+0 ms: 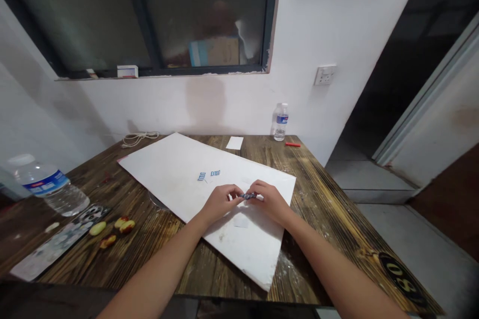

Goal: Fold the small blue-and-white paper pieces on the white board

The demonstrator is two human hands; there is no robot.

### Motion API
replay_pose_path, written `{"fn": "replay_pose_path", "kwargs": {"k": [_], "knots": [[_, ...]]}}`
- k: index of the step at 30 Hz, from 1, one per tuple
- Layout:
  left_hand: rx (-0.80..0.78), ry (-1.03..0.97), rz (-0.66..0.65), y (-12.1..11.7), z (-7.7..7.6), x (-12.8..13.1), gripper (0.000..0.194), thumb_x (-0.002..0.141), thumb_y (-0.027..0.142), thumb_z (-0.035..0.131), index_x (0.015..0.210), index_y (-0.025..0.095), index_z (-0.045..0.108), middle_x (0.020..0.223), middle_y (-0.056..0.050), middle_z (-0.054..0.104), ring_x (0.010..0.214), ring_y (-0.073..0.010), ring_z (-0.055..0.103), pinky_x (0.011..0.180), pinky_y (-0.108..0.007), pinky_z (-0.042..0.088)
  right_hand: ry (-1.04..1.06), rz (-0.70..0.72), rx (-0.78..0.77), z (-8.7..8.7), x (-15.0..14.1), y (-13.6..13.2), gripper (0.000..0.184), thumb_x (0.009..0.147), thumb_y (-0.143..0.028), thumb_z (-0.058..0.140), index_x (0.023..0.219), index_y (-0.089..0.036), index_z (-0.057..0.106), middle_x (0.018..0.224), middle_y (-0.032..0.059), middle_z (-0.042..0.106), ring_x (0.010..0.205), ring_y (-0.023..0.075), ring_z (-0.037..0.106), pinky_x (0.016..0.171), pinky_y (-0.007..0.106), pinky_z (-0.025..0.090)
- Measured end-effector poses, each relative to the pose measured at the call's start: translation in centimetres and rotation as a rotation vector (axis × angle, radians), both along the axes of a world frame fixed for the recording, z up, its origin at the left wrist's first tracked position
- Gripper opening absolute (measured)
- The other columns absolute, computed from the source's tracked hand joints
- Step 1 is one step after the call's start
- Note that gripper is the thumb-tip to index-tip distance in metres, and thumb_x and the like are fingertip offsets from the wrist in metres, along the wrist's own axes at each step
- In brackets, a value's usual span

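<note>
Over the white board (pixel 168 169), my left hand (pixel 221 202) and my right hand (pixel 270 202) meet fingertip to fingertip. Both are closed in a pinch on a small, narrow blue-and-grey piece (pixel 247 196) with a bumpy edge; its kind is too small to make out and the fingers partly cover it. Farther back on the board lie two small blue-and-white ladder-like pieces, one on the left (pixel 201 177) and one on the right (pixel 215 173). A thin sliver lies just below them. A small whitish slip (pixel 241 221) rests on the board nearer me, below my hands.
The board lies at an angle on a dark wooden table (pixel 318 219). At left are a large water bottle (pixel 56 189), a patterned strip (pixel 63 244) and several small fruits (pixel 121 227). Along the back are a cable (pixel 140 137), white card (pixel 234 143), small bottle (pixel 280 124) and red stick (pixel 292 144).
</note>
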State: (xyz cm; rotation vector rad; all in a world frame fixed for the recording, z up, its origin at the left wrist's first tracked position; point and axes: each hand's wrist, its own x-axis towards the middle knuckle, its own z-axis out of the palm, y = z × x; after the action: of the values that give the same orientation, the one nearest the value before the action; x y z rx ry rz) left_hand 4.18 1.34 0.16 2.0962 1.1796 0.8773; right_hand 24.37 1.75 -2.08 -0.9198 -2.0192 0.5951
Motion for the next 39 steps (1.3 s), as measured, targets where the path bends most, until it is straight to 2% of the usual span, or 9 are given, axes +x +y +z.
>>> {"fn": "replay_pose_path", "kwargs": {"k": [5,11,14,17,21,25,29,34,39], "knots": [[0.02,0.038,0.047,0.3,-0.1,-0.3,0.016,0.081,0.03,0.057,0.084,0.02,0.069,0.079,-0.002,0.068,0.073,-0.0155,0.06,0.063,-0.025,0.044,0.033,-0.087,-0.107,0.4,-0.2,-0.1,0.004,0.078,-0.023,0.064,0.078,-0.021,0.066,0.071,0.0007,0.064,0.065,0.0147,0.056,0.061,0.026,0.041],[0.222,0.304,0.508,1.1,0.1,-1.9,0.015,0.085,0.027,0.051,0.087,0.021,0.065,0.096,-0.007,0.069,0.097,-0.0241,0.059,0.082,-0.034,0.043,0.122,-0.244,-0.159,0.1,0.0,0.2,0.011,0.077,-0.031,0.062,0.074,-0.02,0.063,0.063,-0.0001,0.06,0.057,0.0143,0.05,0.055,0.025,0.039],[0.255,0.493,0.598,1.7,-0.1,-3.3,0.023,0.087,0.027,0.049,0.105,0.019,0.061,0.113,-0.011,0.065,0.111,-0.0267,0.053,0.09,-0.038,0.04,0.142,-0.275,-0.16,0.0,0.2,0.4,0.014,0.078,-0.033,0.061,0.073,-0.02,0.062,0.061,-0.0006,0.057,0.057,0.0141,0.048,0.053,0.025,0.037],[0.16,0.679,0.673,2.3,-0.6,-4.5,0.032,0.089,0.027,0.047,0.117,0.015,0.056,0.128,-0.016,0.057,0.123,-0.03,0.044,0.096,-0.043,0.036,0.138,-0.272,-0.158,-0.1,0.2,0.4,0.015,0.078,-0.034,0.06,0.074,-0.02,0.062,0.061,-0.0007,0.056,0.056,0.014,0.047,0.053,0.025,0.036],[0.064,0.794,0.679,2.8,-0.9,-5.6,0.035,0.091,0.033,0.042,0.118,0.014,0.055,0.13,-0.019,0.056,0.127,-0.0313,0.041,0.096,-0.046,0.034,0.13,-0.268,-0.165,-0.1,0.2,0.3,0.014,0.078,-0.034,0.06,0.074,-0.021,0.063,0.062,-0.0001,0.058,0.057,0.0145,0.048,0.053,0.025,0.037],[0.024,0.835,0.656,3.0,-0.2,-6.1,0.031,0.091,0.032,0.042,0.108,0.014,0.061,0.106,-0.017,0.067,0.105,-0.0309,0.056,0.085,-0.043,0.039,0.127,-0.268,-0.163,0.1,0.1,0.3,0.012,0.077,-0.032,0.06,0.075,-0.021,0.063,0.065,0.0003,0.06,0.058,0.0148,0.05,0.055,0.026,0.039],[0.073,0.876,0.662,2.9,0.8,-6.2,0.026,0.09,0.027,0.043,0.092,0.016,0.066,0.091,-0.014,0.07,0.095,-0.0315,0.06,0.077,-0.04,0.038,0.112,-0.271,-0.151,0.2,0.1,0.3,0.01,0.077,-0.03,0.06,0.075,-0.021,0.063,0.067,0.0005,0.062,0.059,0.0148,0.051,0.057,0.026,0.04],[0.1,0.833,0.654,2.7,1.1,-6.1,0.019,0.087,0.029,0.05,0.082,0.02,0.066,0.087,-0.009,0.07,0.088,-0.0266,0.061,0.074,-0.035,0.038,0.097,-0.267,-0.126,-0.1,0.1,0.5,0.011,0.077,-0.031,0.06,0.076,-0.021,0.063,0.068,0.001,0.063,0.06,0.0152,0.052,0.057,0.026,0.041],[0.097,0.828,0.683,2.8,0.4,-5.9,0.02,0.086,0.032,0.054,0.097,0.018,0.065,0.103,-0.012,0.066,0.1,-0.0287,0.055,0.075,-0.034,0.039,0.081,-0.256,-0.117,-0.4,0.2,0.6,0.011,0.078,-0.031,0.06,0.077,-0.021,0.063,0.07,0.0015,0.064,0.061,0.0155,0.053,0.057,0.026,0.041]]}}
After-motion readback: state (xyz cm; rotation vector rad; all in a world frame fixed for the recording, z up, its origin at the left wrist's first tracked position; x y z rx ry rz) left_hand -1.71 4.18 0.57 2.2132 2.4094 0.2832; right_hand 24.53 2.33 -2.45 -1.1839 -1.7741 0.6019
